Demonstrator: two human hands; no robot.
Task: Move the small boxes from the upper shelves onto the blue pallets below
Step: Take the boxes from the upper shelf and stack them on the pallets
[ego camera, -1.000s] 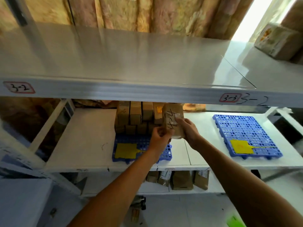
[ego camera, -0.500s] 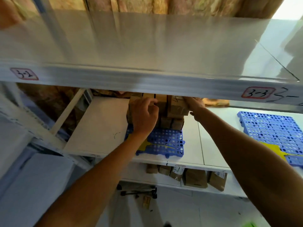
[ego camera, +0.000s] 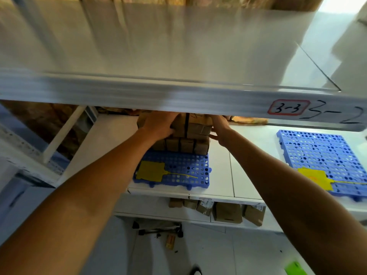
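Two hands [ego camera: 158,126] [ego camera: 218,128] clamped on your top box [ego camera: 196,126]; left pallet [ego camera: 178,171] half stacked, right pallet [ego camera: 321,155] bare.

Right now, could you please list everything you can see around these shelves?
Blue pallets: two, blue; left pallet under the stack, right pallet without boxes.
Yellow tags: two, yellow; one on each pallet, the left, the right.
Stacked boxes: several, brown; on the left pallet; exact count hidden.
Top box: one, brown; on the stack, between both hands.
Lower boxes: about five, brown; shelf beneath.
Shelf labels: one red-bordered sticker plus handwriting; upper shelf edge.
Left hand: on the stack's left side.
Right hand: against the top box's right end.
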